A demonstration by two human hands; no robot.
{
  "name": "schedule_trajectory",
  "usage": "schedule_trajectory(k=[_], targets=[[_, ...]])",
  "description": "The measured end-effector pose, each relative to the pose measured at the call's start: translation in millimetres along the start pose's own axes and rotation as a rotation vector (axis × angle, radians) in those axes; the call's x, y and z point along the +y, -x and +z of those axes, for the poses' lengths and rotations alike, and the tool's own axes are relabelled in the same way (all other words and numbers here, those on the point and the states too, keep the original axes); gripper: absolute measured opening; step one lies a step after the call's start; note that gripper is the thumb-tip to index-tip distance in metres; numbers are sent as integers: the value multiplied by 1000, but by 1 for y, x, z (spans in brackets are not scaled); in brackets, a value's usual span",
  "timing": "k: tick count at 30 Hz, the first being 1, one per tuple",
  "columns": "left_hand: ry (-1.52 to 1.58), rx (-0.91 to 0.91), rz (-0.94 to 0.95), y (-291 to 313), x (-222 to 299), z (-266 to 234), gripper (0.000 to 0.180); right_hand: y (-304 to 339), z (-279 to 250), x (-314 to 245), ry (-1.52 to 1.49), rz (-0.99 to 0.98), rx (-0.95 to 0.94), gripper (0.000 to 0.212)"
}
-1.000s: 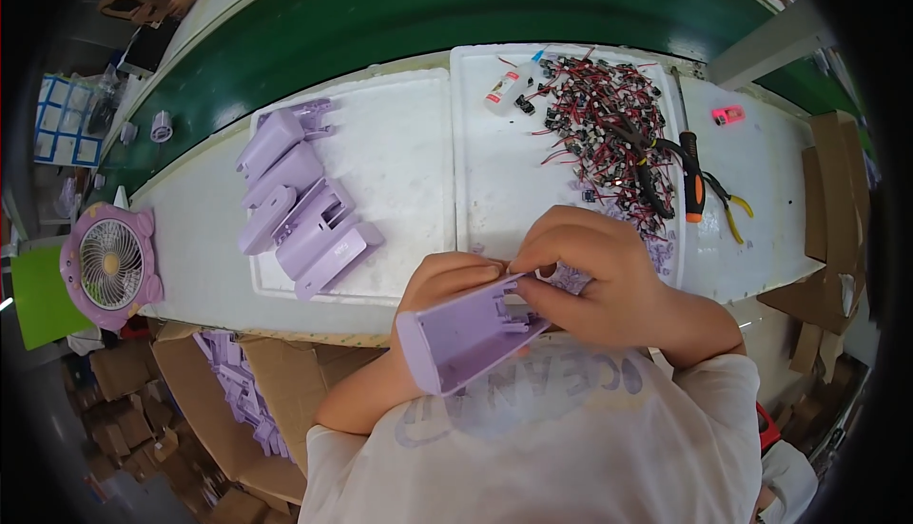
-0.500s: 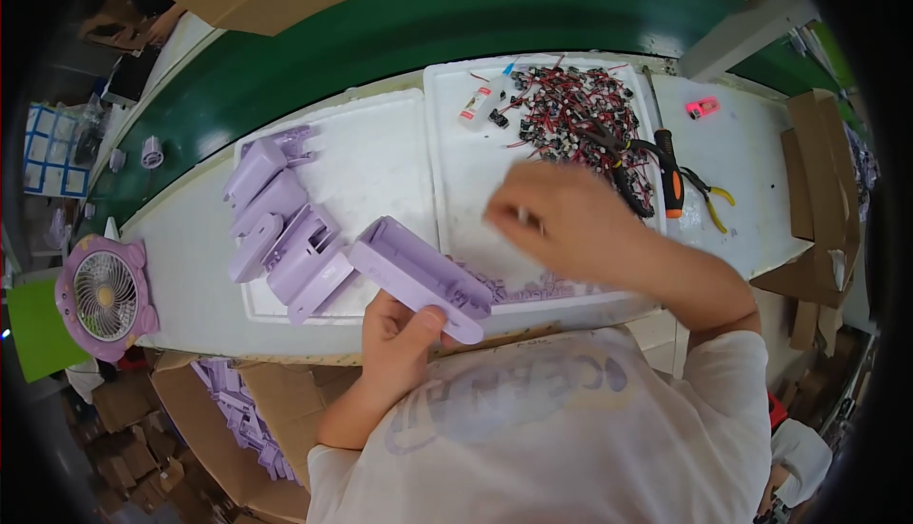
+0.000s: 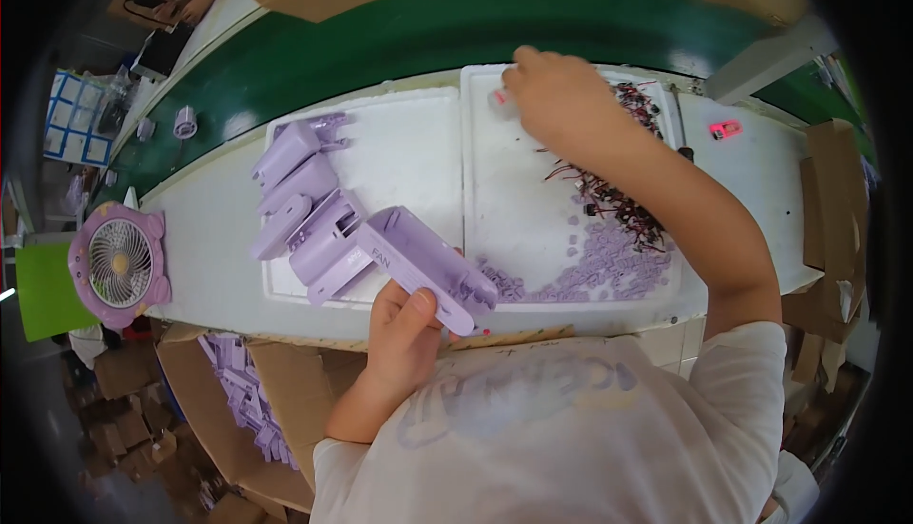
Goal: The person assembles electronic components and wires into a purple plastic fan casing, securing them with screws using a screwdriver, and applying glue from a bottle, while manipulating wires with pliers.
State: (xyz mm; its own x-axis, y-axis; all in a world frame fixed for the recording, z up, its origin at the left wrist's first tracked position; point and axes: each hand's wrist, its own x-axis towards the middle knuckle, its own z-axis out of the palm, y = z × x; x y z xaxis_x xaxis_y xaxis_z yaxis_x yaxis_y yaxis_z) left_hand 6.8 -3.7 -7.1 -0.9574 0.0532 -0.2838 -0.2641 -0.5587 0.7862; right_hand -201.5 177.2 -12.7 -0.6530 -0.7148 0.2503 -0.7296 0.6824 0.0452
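Head view: lilac housing (image 3: 425, 265) in left hand (image 3: 404, 334).

Place: looked like a small factory assembly line.
Belt: a green conveyor belt (image 3: 456, 34) ran past the white bench.
Parts: white foam trays (image 3: 495, 191) held lilac plastic fan housings (image 3: 314, 210) and loose wired bits (image 3: 628, 210).
Stock: cardboard boxes (image 3: 238, 400) of lilac parts underneath.
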Motion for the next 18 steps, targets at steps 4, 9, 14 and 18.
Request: schedule_trajectory(k=[4,9,14,18], targets=[[-50,-3,36,-2,2,-9,65,10,-41,-8,-548,186,230,18],[-75,84,76,-6,6,2,63,43,-89,-40,-1502,395,134,10],[-53,-85,9,-3,13,0,60,60,-88,-59,-1393,-3,196,32],[-117,-35,6,-2,15,12,65,61,-89,-66,-1428,21,85,24]])
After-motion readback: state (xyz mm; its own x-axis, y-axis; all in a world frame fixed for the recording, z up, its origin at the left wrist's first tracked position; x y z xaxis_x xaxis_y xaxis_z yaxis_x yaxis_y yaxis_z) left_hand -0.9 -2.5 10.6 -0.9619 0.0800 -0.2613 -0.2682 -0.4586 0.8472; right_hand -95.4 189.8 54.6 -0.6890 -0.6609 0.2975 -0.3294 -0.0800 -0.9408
